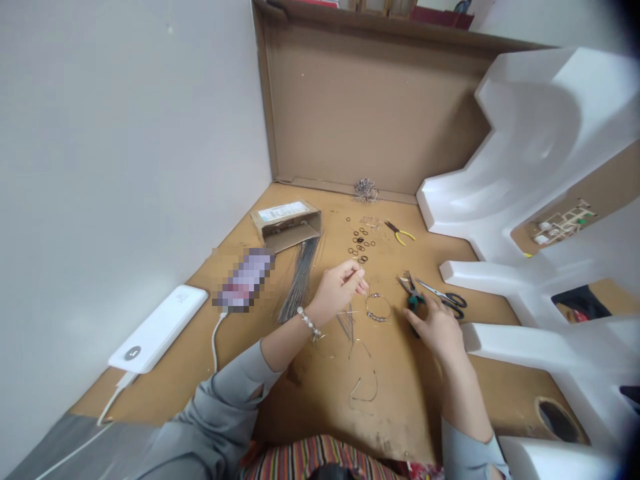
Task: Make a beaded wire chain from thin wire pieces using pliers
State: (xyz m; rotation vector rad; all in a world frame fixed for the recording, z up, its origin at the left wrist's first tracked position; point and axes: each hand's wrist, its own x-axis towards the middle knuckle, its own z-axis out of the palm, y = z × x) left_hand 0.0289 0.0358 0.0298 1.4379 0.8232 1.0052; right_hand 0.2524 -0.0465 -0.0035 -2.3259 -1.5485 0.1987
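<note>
My left hand, with a beaded bracelet at the wrist, is closed in a pinch on a thin wire. From that wire hangs a round wire loop with small dark and silvery pieces along it, just right of the fingertips. My right hand reaches over the green-handled pliers, thumb and fingers apart at the handles; whether it touches them is hard to tell. Scissors with black handles lie beside its fingers. Below the left hand are loose wire pieces and short straight wires.
Several dark rings lie beyond the hands, near yellow-handled pliers. A wire bundle sticks out of an open cardboard box. At left are a phone and white power bank. White foam borders the right side.
</note>
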